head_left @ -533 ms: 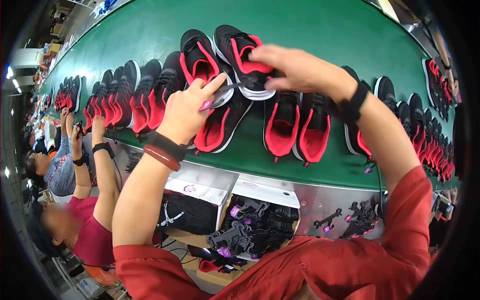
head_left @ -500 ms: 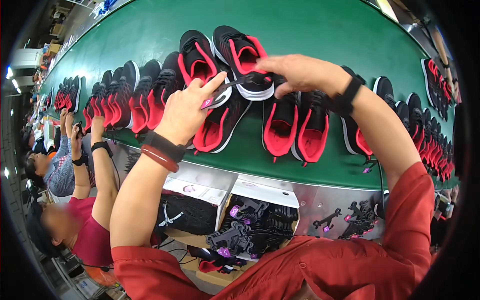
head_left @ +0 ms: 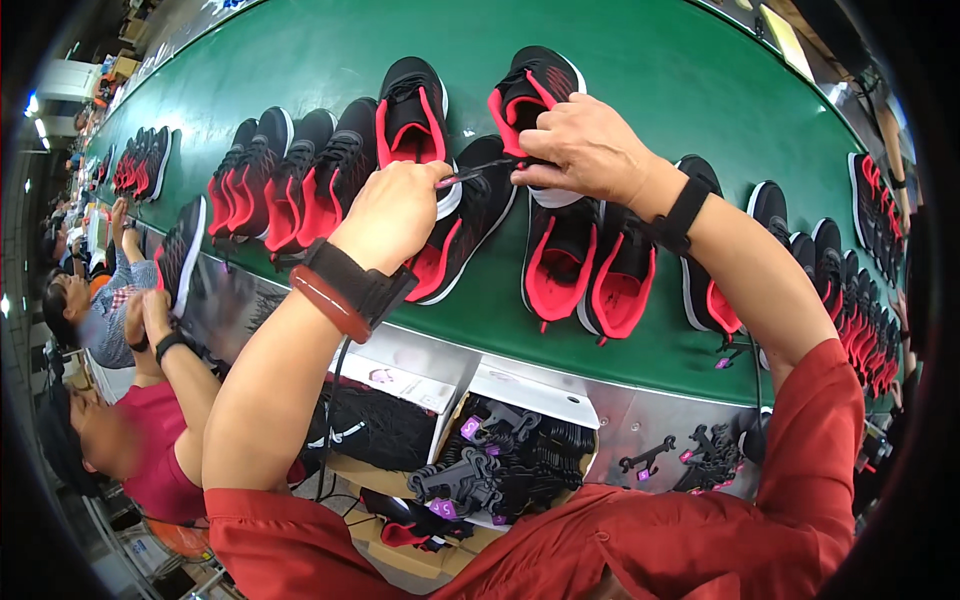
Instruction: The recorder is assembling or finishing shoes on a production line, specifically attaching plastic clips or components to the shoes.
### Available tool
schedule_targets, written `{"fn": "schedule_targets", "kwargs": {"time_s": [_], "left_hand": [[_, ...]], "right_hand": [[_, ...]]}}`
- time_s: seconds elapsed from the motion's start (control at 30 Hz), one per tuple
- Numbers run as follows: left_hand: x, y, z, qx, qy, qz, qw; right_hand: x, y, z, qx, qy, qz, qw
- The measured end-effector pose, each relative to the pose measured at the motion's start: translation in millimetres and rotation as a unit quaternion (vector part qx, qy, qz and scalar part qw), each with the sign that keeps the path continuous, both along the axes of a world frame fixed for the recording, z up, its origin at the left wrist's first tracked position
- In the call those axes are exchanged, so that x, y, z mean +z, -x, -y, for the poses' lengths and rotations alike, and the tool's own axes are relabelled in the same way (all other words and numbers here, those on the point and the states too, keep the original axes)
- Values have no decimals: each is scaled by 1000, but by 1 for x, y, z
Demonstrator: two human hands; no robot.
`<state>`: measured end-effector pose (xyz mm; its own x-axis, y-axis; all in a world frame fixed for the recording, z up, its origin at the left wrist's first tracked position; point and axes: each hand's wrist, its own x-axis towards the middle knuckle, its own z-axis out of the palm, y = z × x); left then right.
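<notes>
Black, plastic by its look: one strip-like hanger, held between two bare hands above the green worktop. One end is pinched in the left grip; the other is taken by the closed right grip, against the heel of the right shoe. The long axis runs crosswise, rising slightly toward the right. Both hands are equally near, each in contact.

Footwear, black with red lining and white sole: the left shoe is placed just beyond the left grip, toe pointing away; the right shoe is placed beyond the right grip, toe also away. A gap is left between the two, spanned on the near side by the hanger. Beneath it, a third shoe is laid slantwise, toe to the upper right.

Stock below: a white box filled with further hangers.

Obscured: the left shoe's heel is covered by the left hand; the hanger's ends are concealed by fingers. Whether it is hooked to either shoe, or whether the right shoe's heel is also pinched, cannot be told.
</notes>
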<state>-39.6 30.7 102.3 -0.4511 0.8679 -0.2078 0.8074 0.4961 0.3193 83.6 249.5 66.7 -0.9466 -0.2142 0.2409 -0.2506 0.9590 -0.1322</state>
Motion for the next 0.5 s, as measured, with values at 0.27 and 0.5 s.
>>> {"fn": "schedule_targets", "kwargs": {"time_s": [0.27, 0.5], "left_hand": [[-6, 1, 2, 0, -10, -24, 1000], [-1, 1, 1, 3, 22, -31, 999]], "right_hand": [[-4, 5, 7, -2, -3, -38, 999], [-7, 16, 13, -28, 4, -52, 998]]}}
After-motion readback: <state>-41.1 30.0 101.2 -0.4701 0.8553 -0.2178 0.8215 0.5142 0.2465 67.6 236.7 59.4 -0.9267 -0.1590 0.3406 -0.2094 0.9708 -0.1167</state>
